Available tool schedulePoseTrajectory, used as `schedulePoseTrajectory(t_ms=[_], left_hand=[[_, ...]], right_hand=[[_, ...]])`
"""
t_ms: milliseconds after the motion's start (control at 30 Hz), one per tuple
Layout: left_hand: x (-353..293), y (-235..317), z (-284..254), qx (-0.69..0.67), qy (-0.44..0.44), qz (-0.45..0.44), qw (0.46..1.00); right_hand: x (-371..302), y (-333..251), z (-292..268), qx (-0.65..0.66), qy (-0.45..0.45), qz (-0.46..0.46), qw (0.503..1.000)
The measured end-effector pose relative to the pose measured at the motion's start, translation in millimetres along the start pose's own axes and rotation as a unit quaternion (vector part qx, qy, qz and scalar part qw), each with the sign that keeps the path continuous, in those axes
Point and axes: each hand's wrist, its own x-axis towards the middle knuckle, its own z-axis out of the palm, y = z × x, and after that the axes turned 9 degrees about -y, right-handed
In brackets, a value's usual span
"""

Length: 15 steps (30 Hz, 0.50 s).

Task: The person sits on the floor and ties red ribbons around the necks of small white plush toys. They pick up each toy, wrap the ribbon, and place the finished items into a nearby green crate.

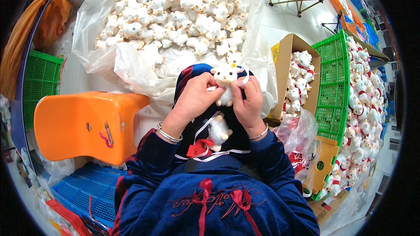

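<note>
A small white plush animal (225, 75) with a yellow tuft is upright between my hands above my lap. My left hand (197, 94) pinches a white ribbon at its neck, fingertips against the toy. On the other side my right hand (247, 100) is closed too, thumb against the plush body, with a ribbon end (246, 78) rising from its fingers. Below, a second plush toy (218, 131) lies on my dark lap, its head hidden. Beside it sits a red piece (199, 147), and loose white ribbons (205, 124) trail across my clothes.
Ahead, a clear plastic sheet (127, 67) bears a heap of white plush toys (183, 13). An orange stool (74, 122) with small snips (108, 134) stands left. At right are a cardboard box (284, 70) and green crate (330, 85) beside plush toys with red neckbands (363, 100).
</note>
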Motion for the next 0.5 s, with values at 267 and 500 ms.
schedulePoseTrajectory(t_ms=[267, 500], left_hand=[[-3, 7, -6, 0.027, -0.007, -0.003, 1.000], [-4, 7, -7, 0.151, 0.023, 0.120, 0.981]], right_hand=[[5, 0, -1, 0.083, -0.050, 0.048, 0.994], [12, -4, -2, 0.079, -0.056, 0.044, 0.994]])
